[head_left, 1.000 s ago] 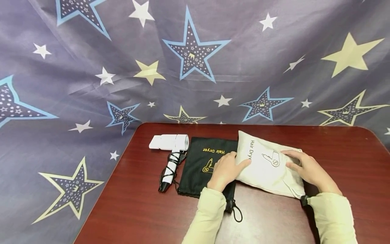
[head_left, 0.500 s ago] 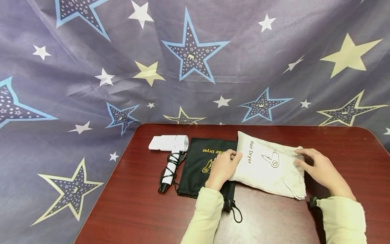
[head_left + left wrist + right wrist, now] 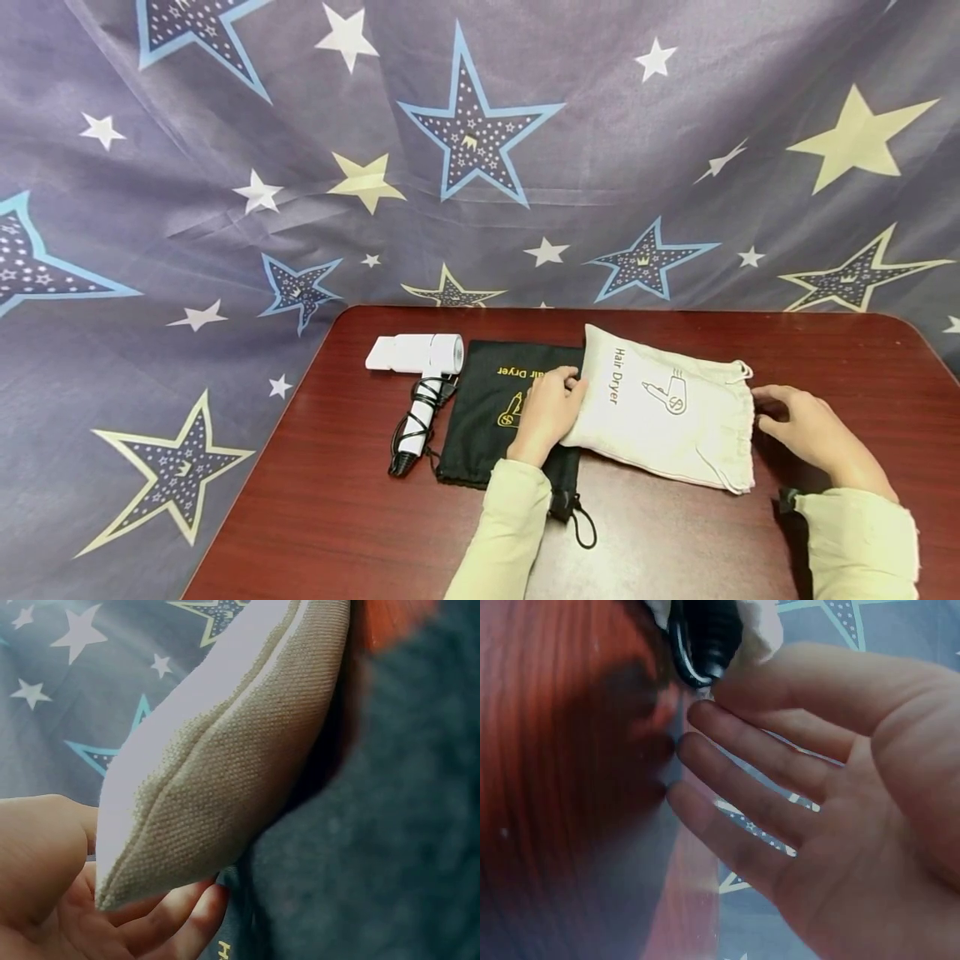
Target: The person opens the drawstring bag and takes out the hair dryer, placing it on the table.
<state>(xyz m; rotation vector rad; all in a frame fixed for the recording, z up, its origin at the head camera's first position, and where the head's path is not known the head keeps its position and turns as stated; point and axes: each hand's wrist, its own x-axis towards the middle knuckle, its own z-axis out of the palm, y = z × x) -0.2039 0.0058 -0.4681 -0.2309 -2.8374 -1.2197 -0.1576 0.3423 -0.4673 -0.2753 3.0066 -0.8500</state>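
Note:
A cream cloth drawstring bag (image 3: 660, 425) printed "Hair Dryer" lies plump on the table, its gathered mouth facing right. My left hand (image 3: 553, 410) holds the bag's closed left end; in the left wrist view the bag's seamed corner (image 3: 172, 817) sits between thumb and fingers. My right hand (image 3: 813, 429) is at the bag's mouth with fingers extended. In the right wrist view a black ridged cord end (image 3: 709, 641) shows at the mouth, close to the thumb and forefinger; whether they touch it is unclear. The rest of the bag's contents are hidden.
A black "Hair Dryer" drawstring bag (image 3: 483, 425) lies flat, partly under the left hand and cream bag. Left of it is a white hair dryer (image 3: 420, 354) with its black cord wrapped round the handle. A star-print cloth (image 3: 480, 225) hangs behind the dark red table (image 3: 360, 517).
My right hand has slid right, off the bag's printed side to beyond its mouth. My left hand has drawn back slightly to the left, to the bag's closed end.

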